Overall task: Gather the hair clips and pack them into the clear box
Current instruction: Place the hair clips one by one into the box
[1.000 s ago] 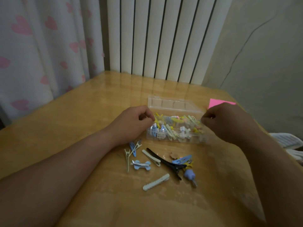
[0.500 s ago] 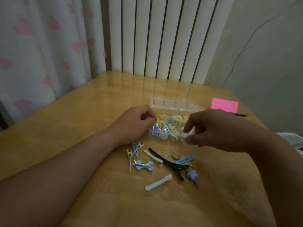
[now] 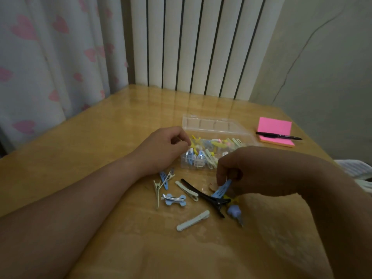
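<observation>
Glossy wooden table [image 3: 100,150], radiator [image 3: 201,47] behind; right hand [image 3: 251,172] grip pinching blue clip [image 3: 221,191]; left hand [image 3: 163,148] curled, grip unclear

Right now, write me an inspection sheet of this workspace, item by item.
Surface: glossy wooden table, bare toward its left side.
Job's things: clear plastic box, lid open, part filled with clips; loose clips in front of it, including a long black clip, a blue bone-shaped clip and a pale flat clip.
Clutter: pink sticky-note pad with a black pen lying across it.
Hands: left hand curled at the box's left end; right hand pinching a flat blue clip.
Cables: nothing seen.
Surroundings: heart-print curtain, white ribbed radiator, cracked wall.
</observation>
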